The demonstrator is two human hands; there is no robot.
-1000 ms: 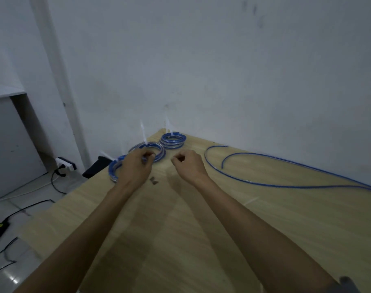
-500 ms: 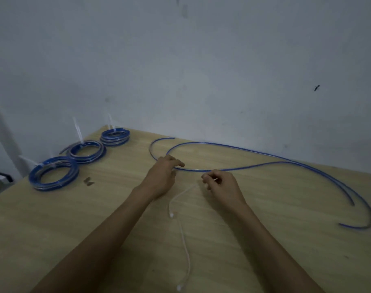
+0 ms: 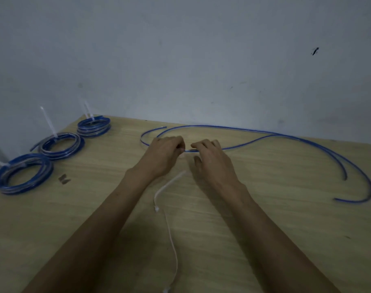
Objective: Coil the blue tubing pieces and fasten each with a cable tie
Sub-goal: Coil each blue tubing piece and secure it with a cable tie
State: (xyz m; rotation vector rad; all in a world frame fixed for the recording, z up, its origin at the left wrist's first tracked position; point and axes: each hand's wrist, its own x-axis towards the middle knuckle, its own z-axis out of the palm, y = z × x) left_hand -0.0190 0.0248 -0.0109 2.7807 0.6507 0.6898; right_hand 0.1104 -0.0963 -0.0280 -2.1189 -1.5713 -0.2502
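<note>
Blue tubing (image 3: 265, 135) lies left-right, hands (image 3: 210, 154) gripping.

Both bare forearms reach forward and angle in toward each other, palms down. The left hand (image 3: 163, 154) has its fingers curled under at the front. The right hand (image 3: 212, 157) sits just beside it, fingers bent, thumb tucked low on the inner side.

Loose blue tubing (image 3: 254, 132) sweeps in long arcs along the table's far side, three tied coils (image 3: 22, 176) sit left, and two white cable ties (image 3: 169, 229) lie near.
</note>
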